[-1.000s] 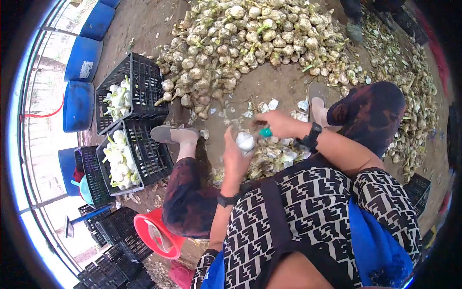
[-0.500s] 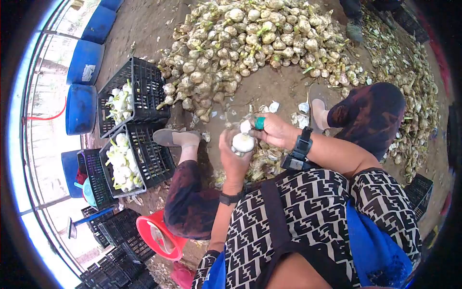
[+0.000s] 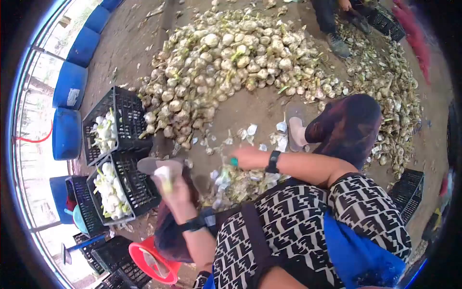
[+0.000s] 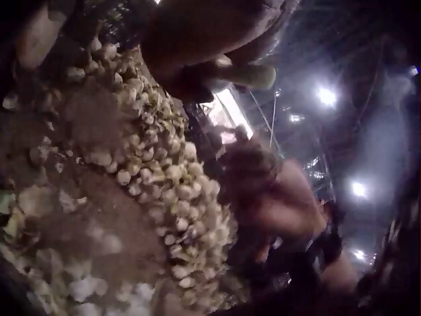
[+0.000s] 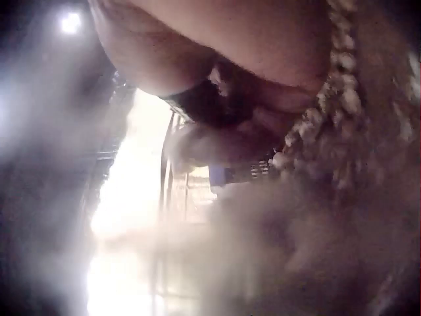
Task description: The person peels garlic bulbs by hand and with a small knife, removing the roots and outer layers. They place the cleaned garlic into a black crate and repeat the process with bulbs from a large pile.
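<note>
In the head view my left hand [image 3: 175, 193], blurred by motion, holds a white garlic bulb [image 3: 166, 176] over the left shoe, to the right of the filled crates. The left wrist view has the left hand [image 4: 204, 46] at the top, with a pale green stem [image 4: 258, 75] sticking out from the fingers. My right hand [image 3: 251, 158] is over the loose peels [image 3: 245, 182], with a green wrap [image 3: 234, 161] on a digit. In the right wrist view the right hand's [image 5: 243, 59] fingers look bent around a dark band; whether they grip anything cannot be seen.
Two black crates of cleaned garlic [image 3: 114, 195] stand at the left, near blue barrels [image 3: 67, 133]. A large garlic heap [image 3: 226, 58] spreads ahead. A red bucket [image 3: 173, 274] is by the left knee. Another person's leg [image 3: 327, 21] shows at the top right.
The hands, together around the bulb before, are now apart. My left hand has carried the bulb left toward the crates. The head view has shifted, so the scene sits lower and further left.
</note>
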